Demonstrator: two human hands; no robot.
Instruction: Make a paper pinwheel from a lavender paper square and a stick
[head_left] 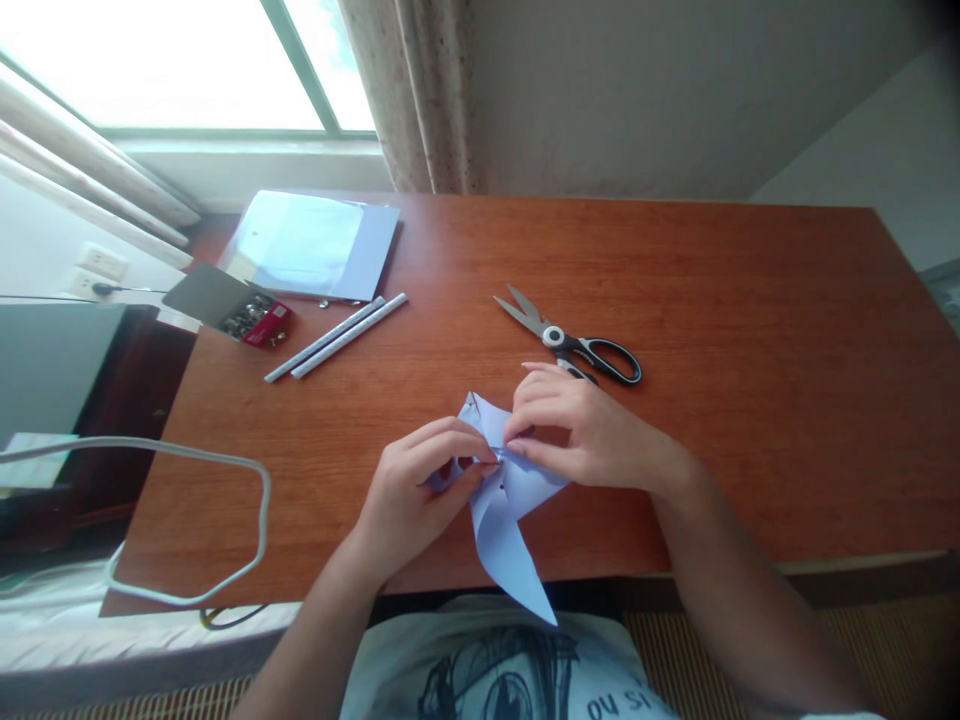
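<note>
A pale lavender paper pinwheel is held over the front edge of the table, its blades folded in towards the middle and one blade pointing down towards my shirt. My left hand pinches it close to the centre, thumb and fingers together. From the other side my right hand pinches the paper just right of the centre. Whatever fastens the centre is too small to make out. Beyond my right hand lie scissors with black and white handles, blades apart, one handle partly hidden behind the hand.
Two rolled paper sticks lie left of the scissors. Behind them are an open red box of small metal pieces and a plastic sleeve with paper sheets. A white cable loops over the table's left front corner.
</note>
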